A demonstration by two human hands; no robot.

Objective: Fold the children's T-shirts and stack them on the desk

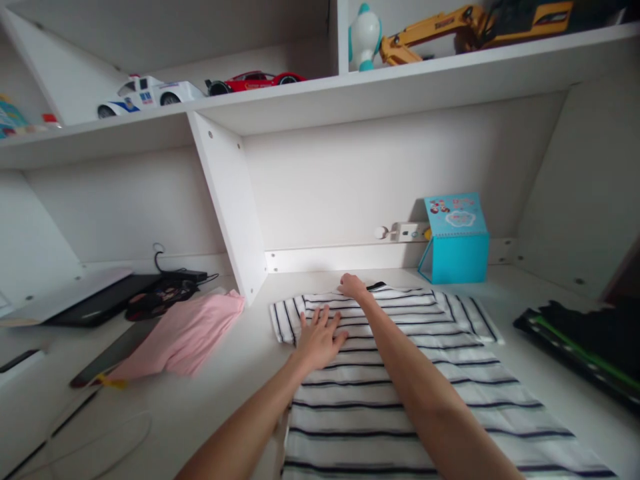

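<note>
A white shirt with thin dark stripes (425,387) lies spread flat on the white desk (210,400), its collar toward the back wall. My left hand (319,337) rests flat on the shirt's left shoulder, fingers stretched out and apart. My right hand (353,286) reaches further back to the collar, fingers curled down on the fabric at the neckline; the fingertips are hidden.
A folded pink cloth (185,337) lies left of the shirt, beside a laptop (85,300) and cables. A turquoise box (456,240) stands at the back. Dark green-trimmed clothing (590,347) lies at right. Toy cars (150,93) and a yellow toy excavator (475,27) sit on shelves above.
</note>
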